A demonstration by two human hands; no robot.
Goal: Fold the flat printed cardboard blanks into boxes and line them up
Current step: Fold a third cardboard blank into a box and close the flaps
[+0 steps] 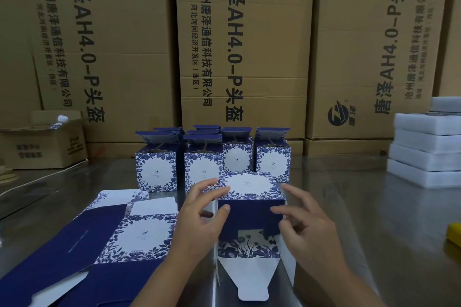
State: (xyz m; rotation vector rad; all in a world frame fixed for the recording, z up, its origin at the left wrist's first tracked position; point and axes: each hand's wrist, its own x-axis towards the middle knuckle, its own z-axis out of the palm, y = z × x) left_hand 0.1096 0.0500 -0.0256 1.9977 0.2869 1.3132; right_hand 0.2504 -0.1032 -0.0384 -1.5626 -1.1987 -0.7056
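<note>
A half-folded blue-and-white floral box (249,190) lies on its side on the steel table, its white bottom flaps (252,274) spread open toward me. My left hand (199,217) grips its left corner, with fingers over the top face and the thumb on the dark blue flap. At the box's right edge my right hand (309,227) holds it, one fingertip on the blue flap and another at the top right corner. A stack of flat printed blanks (119,239) lies to the left. Several folded boxes (157,169) stand in rows behind, their top flaps up.
Large brown shipping cartons (244,45) wall off the back of the table. White foam trays (426,152) are stacked at the right, and a small open carton (45,142) sits at the far left. Something yellow (454,234) shows at the right edge.
</note>
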